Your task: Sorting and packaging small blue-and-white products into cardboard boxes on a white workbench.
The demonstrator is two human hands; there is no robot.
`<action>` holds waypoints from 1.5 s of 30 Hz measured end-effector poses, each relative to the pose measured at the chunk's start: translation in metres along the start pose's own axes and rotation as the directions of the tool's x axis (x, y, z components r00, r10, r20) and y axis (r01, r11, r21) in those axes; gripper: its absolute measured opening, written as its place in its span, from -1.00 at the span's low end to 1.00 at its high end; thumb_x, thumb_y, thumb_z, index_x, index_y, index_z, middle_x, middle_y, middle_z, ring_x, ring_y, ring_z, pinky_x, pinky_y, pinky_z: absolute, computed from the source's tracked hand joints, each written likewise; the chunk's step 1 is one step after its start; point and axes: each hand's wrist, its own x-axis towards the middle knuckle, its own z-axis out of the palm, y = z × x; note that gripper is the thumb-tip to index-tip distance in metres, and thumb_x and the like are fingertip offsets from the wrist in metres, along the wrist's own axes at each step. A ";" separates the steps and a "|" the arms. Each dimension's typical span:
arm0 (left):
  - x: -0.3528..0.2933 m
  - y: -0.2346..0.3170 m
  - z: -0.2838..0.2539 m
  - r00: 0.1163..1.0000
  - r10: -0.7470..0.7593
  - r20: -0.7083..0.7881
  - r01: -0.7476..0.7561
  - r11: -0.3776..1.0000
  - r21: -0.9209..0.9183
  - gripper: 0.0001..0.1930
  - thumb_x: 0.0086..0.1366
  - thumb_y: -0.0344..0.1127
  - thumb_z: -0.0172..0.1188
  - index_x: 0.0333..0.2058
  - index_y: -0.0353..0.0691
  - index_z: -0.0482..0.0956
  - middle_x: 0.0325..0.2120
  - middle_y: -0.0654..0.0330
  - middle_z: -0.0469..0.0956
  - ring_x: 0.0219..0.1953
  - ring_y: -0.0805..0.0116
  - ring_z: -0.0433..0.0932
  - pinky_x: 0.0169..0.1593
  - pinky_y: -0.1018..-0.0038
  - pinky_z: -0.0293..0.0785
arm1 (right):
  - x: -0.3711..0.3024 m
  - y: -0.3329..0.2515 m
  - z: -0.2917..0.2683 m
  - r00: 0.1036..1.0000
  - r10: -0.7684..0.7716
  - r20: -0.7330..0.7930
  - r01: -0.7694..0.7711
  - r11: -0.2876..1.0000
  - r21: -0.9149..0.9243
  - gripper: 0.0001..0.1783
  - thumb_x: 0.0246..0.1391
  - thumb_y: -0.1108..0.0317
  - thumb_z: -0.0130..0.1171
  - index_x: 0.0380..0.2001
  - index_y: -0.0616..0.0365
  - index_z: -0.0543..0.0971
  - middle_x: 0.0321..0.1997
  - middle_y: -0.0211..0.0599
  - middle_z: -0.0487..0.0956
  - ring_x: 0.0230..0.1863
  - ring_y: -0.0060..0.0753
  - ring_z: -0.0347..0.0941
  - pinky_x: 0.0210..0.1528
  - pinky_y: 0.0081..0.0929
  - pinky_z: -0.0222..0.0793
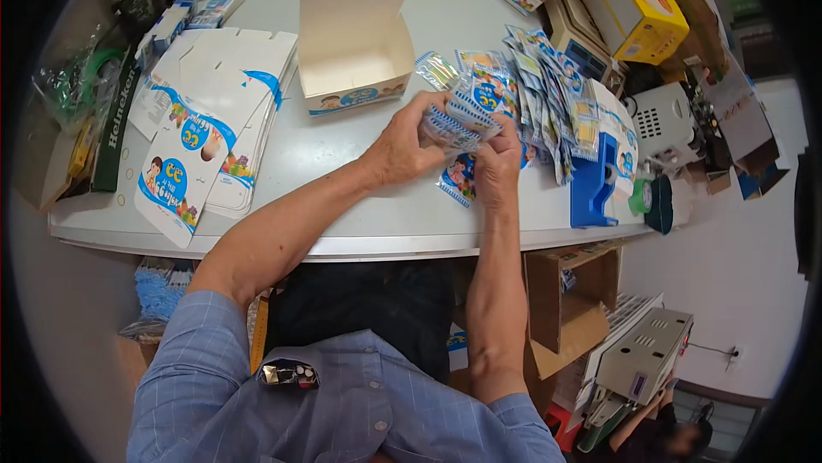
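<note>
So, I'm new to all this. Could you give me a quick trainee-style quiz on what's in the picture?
1. What do the left hand and the right hand hold between them?
2. True or false: the open box stands to the left of the packet pile.
3. What colour is the tape dispenser?
A) red
B) blue
C) yellow

Key:
1. Small packets.
2. True.
3. B.
</note>
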 end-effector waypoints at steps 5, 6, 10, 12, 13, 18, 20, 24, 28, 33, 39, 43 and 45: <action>-0.002 -0.001 0.007 0.999 0.005 0.043 -0.005 1.000 0.000 -0.07 0.01 -0.55 0.30 0.37 -0.24 0.04 0.18 -0.09 0.41 0.19 0.12 0.47 0.26 0.32 0.43 | -0.007 0.016 0.001 0.995 0.094 0.034 -0.097 0.987 0.124 -0.48 0.22 0.27 0.02 0.24 0.15 0.32 0.17 -0.15 0.50 0.15 -0.32 0.48 0.26 -0.39 0.38; -0.003 -0.014 -0.001 0.997 -0.044 0.066 0.036 0.993 0.113 0.10 -0.03 -0.55 0.30 0.47 -0.22 -0.13 0.18 -0.07 0.41 0.21 0.08 0.45 0.26 0.30 0.44 | -0.009 0.017 0.029 0.999 0.048 -0.002 -0.047 0.987 0.156 -0.37 0.30 0.15 0.03 0.36 0.15 0.25 0.26 -0.12 0.44 0.22 -0.28 0.44 0.29 -0.36 0.35; -0.003 -0.006 0.009 1.000 -0.027 -0.015 0.027 0.999 -0.021 -0.08 0.01 -0.60 0.26 0.39 -0.20 0.10 0.09 0.06 0.48 0.10 0.28 0.50 0.15 0.44 0.46 | -0.007 0.028 0.019 0.994 -0.023 0.107 0.034 0.994 -0.105 -0.17 0.45 -0.20 -0.16 0.55 0.05 0.01 0.53 -0.10 0.18 0.46 -0.19 0.20 0.44 -0.22 0.18; -0.001 0.005 0.004 0.964 -0.257 0.065 0.251 0.964 0.089 -0.35 0.02 -0.58 0.26 0.16 -0.26 0.35 -0.09 0.12 0.58 -0.04 0.36 0.57 0.06 0.44 0.50 | -0.010 0.011 0.004 0.992 -0.079 0.099 0.114 0.903 -0.413 -0.22 0.46 -0.18 -0.18 0.51 0.10 0.14 0.50 -0.09 0.24 0.46 -0.20 0.20 0.43 -0.22 0.19; -0.003 0.011 0.007 0.983 -0.183 -0.004 0.183 0.980 0.074 -0.53 0.03 -0.55 0.26 -0.02 -0.31 0.43 -0.20 0.15 0.63 -0.14 0.40 0.61 0.01 0.43 0.53 | -0.011 -0.010 0.000 0.993 -0.118 -0.018 0.091 0.848 -0.522 -0.32 0.46 -0.12 -0.12 0.38 0.18 0.36 0.37 -0.08 0.42 0.36 -0.24 0.35 0.31 -0.27 0.32; 0.004 -0.003 0.002 0.972 -0.110 -0.206 0.114 0.994 0.004 -0.51 0.01 -0.43 0.27 -0.02 -0.39 0.45 -0.17 -0.02 0.64 -0.13 0.24 0.63 0.04 0.35 0.52 | -0.034 -0.077 -0.010 0.884 0.005 -0.467 -0.460 0.178 -0.870 -0.29 0.08 -0.29 0.33 -0.45 0.32 0.68 -0.40 0.05 0.68 -0.32 0.00 0.64 -0.18 -0.15 0.50; 0.004 -0.007 0.002 0.970 -0.114 -0.215 0.118 0.993 0.004 -0.50 0.01 -0.42 0.27 -0.02 -0.39 0.46 -0.18 -0.02 0.64 -0.13 0.23 0.64 0.04 0.36 0.53 | -0.038 -0.056 0.011 0.893 0.068 -0.444 -0.438 -0.083 -0.895 -0.27 -0.01 -0.32 0.36 -0.35 0.29 0.68 -0.31 0.09 0.69 -0.16 0.16 0.65 -0.09 -0.03 0.50; -0.002 -0.005 -0.004 0.971 -0.137 -0.196 0.141 0.990 0.006 -0.48 0.00 -0.44 0.26 0.01 -0.38 0.46 -0.19 0.03 0.65 -0.16 0.28 0.63 0.02 0.38 0.53 | -0.047 -0.028 0.034 0.921 0.076 -0.381 -0.377 -0.058 -0.924 -0.41 -0.05 -0.04 0.45 -0.21 0.29 0.59 -0.25 0.13 0.66 -0.12 0.19 0.62 -0.06 -0.03 0.50; 0.000 -0.008 -0.008 0.968 -0.101 -0.228 0.101 0.995 -0.010 -0.48 0.00 -0.44 0.26 0.01 -0.37 0.46 -0.19 0.03 0.65 -0.16 0.30 0.62 0.02 0.38 0.53 | -0.065 -0.021 0.003 0.967 0.116 -0.228 -0.252 0.587 -0.770 -0.63 -0.03 0.34 0.47 -0.25 0.32 0.55 -0.31 -0.10 0.66 -0.34 -0.16 0.61 -0.22 -0.34 0.55; -0.001 -0.002 0.001 0.980 -0.091 -0.178 0.099 0.995 0.033 -0.51 0.04 -0.44 0.25 0.01 -0.39 0.45 -0.16 -0.01 0.66 -0.11 0.26 0.64 0.07 0.37 0.52 | -0.040 -0.042 -0.039 0.796 0.092 -0.599 -0.386 0.839 -0.383 -0.61 0.01 0.27 0.50 -0.19 0.24 0.56 -0.33 -0.32 0.66 -0.38 -0.53 0.57 -0.39 -0.50 0.49; -0.002 0.000 0.002 0.982 -0.098 -0.160 0.102 0.995 0.019 -0.46 0.00 -0.51 0.25 0.05 -0.37 0.46 -0.15 0.07 0.67 -0.12 0.36 0.63 0.06 0.43 0.54 | -0.004 -0.024 -0.049 0.753 -0.059 -0.655 -0.631 0.216 -0.745 -0.31 -0.23 -0.09 0.54 -0.23 0.34 0.64 -0.31 -0.01 0.73 -0.22 -0.08 0.67 -0.05 -0.18 0.50; -0.005 -0.004 -0.003 0.983 -0.100 -0.156 0.109 0.993 0.046 -0.52 0.03 -0.48 0.24 -0.01 -0.37 0.47 -0.17 0.05 0.67 -0.14 0.33 0.63 0.04 0.41 0.53 | -0.003 -0.011 -0.042 0.806 -0.114 -0.580 -0.409 0.602 -0.686 -0.49 -0.23 0.23 0.56 -0.30 0.37 0.58 -0.36 -0.05 0.70 -0.34 -0.20 0.66 -0.23 -0.30 0.53; -0.006 -0.007 0.000 0.987 -0.072 -0.144 0.078 0.996 0.036 -0.58 0.05 -0.43 0.25 -0.05 -0.34 0.50 -0.25 0.05 0.67 -0.21 0.32 0.62 -0.02 0.39 0.53 | -0.017 -0.007 -0.044 0.829 -0.292 -0.477 -0.194 0.649 -0.736 -0.61 -0.16 0.42 0.52 -0.29 0.35 0.55 -0.34 -0.13 0.67 -0.42 -0.43 0.59 -0.33 -0.46 0.51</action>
